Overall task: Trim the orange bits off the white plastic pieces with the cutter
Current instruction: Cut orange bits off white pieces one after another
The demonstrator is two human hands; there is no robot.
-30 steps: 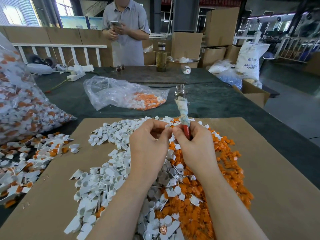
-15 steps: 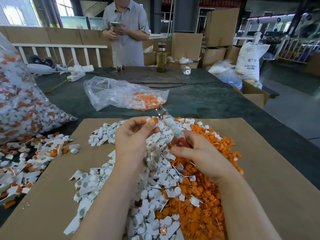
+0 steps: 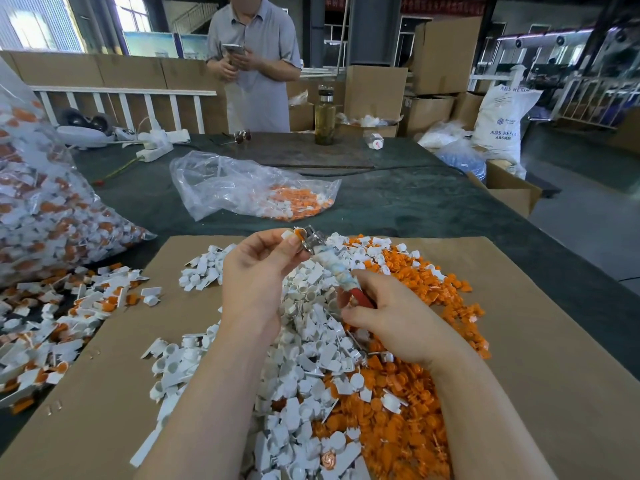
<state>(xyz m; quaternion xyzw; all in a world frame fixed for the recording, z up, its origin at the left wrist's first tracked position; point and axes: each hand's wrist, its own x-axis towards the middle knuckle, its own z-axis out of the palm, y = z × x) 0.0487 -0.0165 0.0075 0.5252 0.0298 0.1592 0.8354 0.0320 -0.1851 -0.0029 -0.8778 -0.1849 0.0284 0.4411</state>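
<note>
My left hand (image 3: 258, 271) pinches a small white plastic piece (image 3: 289, 234) with an orange bit on it, held up above the heap. My right hand (image 3: 391, 318) grips the cutter (image 3: 330, 265) by its red, tape-wrapped handles, and the metal jaws sit against the orange bit at my left fingertips. Below the hands lies a heap of white pieces (image 3: 304, 341) on a cardboard sheet (image 3: 554, 358), with a heap of orange bits (image 3: 408, 410) to its right.
A big clear bag of untrimmed pieces (image 3: 41, 209) bulges at the left, with loose white-and-orange pieces (image 3: 59, 317) spilled below it. A smaller bag (image 3: 249, 188) lies further back on the green table. A person (image 3: 254, 64) stands across the table. Cardboard boxes stand right.
The cutter swung from upright to lean left, its jaws meeting the piece. My left hand lifted from the heap with a piece, and my right hand dropped lower on the handles.
</note>
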